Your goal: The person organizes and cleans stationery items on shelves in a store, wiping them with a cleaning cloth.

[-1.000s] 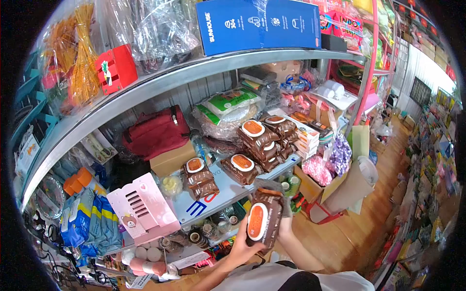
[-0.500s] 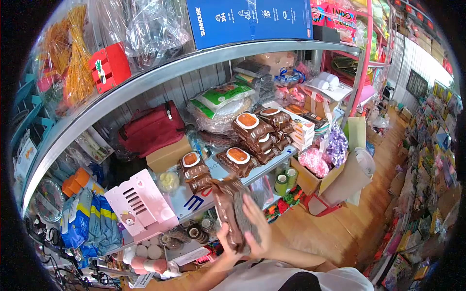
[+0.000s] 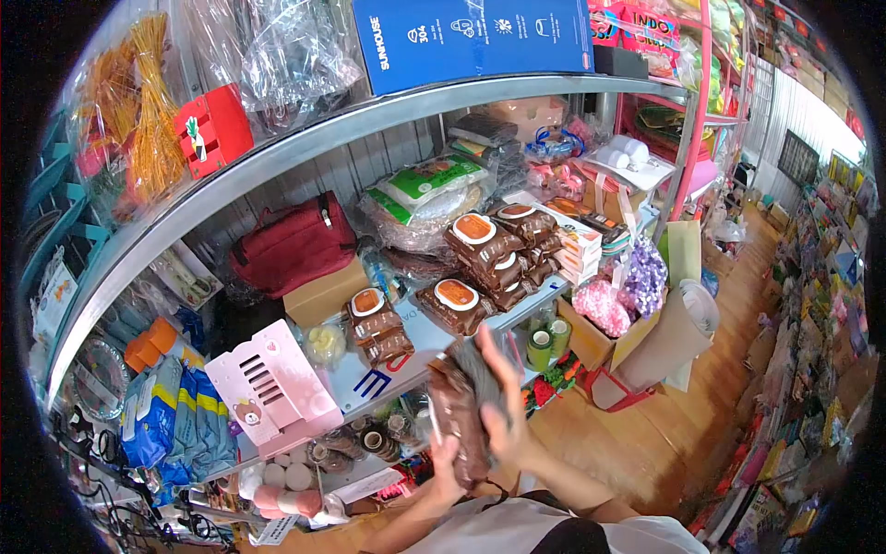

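Note:
In front of my body I hold a brown wet-wipe packet, tilted upright over the shelf's front edge. My left hand is closed around its lower left side, thumb along the front. My right hand, smeared by motion, presses a dark grey cloth against the packet's upper right side. On the shelf just beyond stands a matching wipe packet with an orange-labelled lid. Another wipe packet lies to its right, beside a stack of wipe packets.
A pink bear-printed panel stands at the shelf's front left, near blue packages. Behind are a dark red bag and a cardboard box. An open carton with pink and purple bundles sits right. The metal upper shelf edge arches overhead.
The held packet has shifted slightly right and down with both hands. My right hand and the grey cloth have moved along the packet's upper side.

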The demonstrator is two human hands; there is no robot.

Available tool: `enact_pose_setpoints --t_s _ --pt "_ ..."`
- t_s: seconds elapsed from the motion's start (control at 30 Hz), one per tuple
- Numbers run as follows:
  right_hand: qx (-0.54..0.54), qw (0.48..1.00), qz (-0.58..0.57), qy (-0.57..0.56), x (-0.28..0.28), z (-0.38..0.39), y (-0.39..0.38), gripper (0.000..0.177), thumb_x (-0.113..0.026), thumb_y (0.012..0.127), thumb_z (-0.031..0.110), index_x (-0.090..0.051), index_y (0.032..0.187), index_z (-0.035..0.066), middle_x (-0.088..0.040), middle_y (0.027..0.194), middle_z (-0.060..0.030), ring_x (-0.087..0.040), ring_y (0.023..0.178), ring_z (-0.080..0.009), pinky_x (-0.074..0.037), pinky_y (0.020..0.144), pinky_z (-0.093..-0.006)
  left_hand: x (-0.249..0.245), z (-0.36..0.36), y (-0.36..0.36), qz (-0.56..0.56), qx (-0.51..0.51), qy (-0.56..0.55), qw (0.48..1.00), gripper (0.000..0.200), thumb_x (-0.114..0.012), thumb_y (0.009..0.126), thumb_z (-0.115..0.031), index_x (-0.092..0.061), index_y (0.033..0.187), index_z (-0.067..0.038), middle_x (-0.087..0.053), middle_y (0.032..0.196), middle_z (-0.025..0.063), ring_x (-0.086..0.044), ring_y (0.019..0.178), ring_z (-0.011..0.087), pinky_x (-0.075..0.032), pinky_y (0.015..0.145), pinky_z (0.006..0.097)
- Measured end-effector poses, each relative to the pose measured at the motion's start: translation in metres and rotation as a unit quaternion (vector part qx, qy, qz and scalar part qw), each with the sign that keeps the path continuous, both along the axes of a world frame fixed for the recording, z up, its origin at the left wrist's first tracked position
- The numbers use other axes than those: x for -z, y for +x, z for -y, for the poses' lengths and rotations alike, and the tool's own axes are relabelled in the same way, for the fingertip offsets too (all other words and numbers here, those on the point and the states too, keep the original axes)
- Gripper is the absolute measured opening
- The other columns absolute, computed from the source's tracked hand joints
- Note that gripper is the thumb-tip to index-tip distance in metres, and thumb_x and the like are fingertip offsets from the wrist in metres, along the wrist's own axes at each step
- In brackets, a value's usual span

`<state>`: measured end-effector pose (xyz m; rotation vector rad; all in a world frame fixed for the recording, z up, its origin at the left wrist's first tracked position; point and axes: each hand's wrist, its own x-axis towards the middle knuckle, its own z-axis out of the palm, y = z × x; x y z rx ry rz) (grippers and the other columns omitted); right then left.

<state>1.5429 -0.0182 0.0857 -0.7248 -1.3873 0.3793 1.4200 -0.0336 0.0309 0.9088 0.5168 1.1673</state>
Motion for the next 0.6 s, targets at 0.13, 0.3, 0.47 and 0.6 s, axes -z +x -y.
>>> enact_pose_setpoints --t_s 0.13,0.3,0.47,0.6 --pt "0.027 0.990 0.114 -0.081 -0.006 0.018 0.005 0.059 -0.049 0.093 0.018 -0.032 0.146 -0.001 -0.023 0.154 -0.0255 -0.023 0.144 -0.0370 -0.019 0.115 -0.0425 -0.002 -0.001 0.006 -0.006 0.004 -0.022 1.000 0.077 -0.040 0.091 -0.056 -0.025 0.148 -0.006 -0.035 0.149 0.0118 -0.036 0.135 0.0255 -0.027 0.112 0.0381" --pt "0.008 0.992 0.097 -0.078 0.027 0.049 -0.029 0.062 -0.045 0.095 0.020 -0.024 0.150 0.001 -0.016 0.156 -0.0249 -0.017 0.145 -0.0405 -0.016 0.116 -0.0464 -0.028 -0.024 0.001 0.004 0.016 -0.014 1.000 0.073 -0.033 0.094 -0.056 -0.029 0.147 -0.007 -0.042 0.144 0.0124 -0.042 0.131 0.0258 -0.029 0.111 0.0381" --pt "0.023 0.984 0.155 -0.083 -0.019 0.005 0.008 0.058 -0.049 0.094 0.020 -0.035 0.146 0.003 -0.023 0.155 -0.0223 -0.021 0.144 -0.0392 -0.019 0.115 -0.0448 0.004 -0.004 0.011 -0.041 0.006 -0.096 0.994 0.050 -0.051 0.094 -0.035 -0.043 0.132 -0.003 -0.056 0.107 0.0034 -0.056 0.089 0.0103 -0.047 0.074 0.0265" --pt "0.050 0.958 0.267 -0.086 -0.015 0.021 0.001 0.058 -0.054 0.093 0.018 -0.036 0.146 0.006 -0.020 0.156 -0.0203 -0.018 0.144 -0.0434 -0.019 0.115 -0.0490 0.009 -0.007 0.016 0.007 -0.053 -0.093 0.994 0.045 -0.049 0.098 -0.031 -0.042 0.133 -0.004 -0.057 0.112 0.0060 -0.058 0.098 0.0134 -0.049 0.084 0.0293"
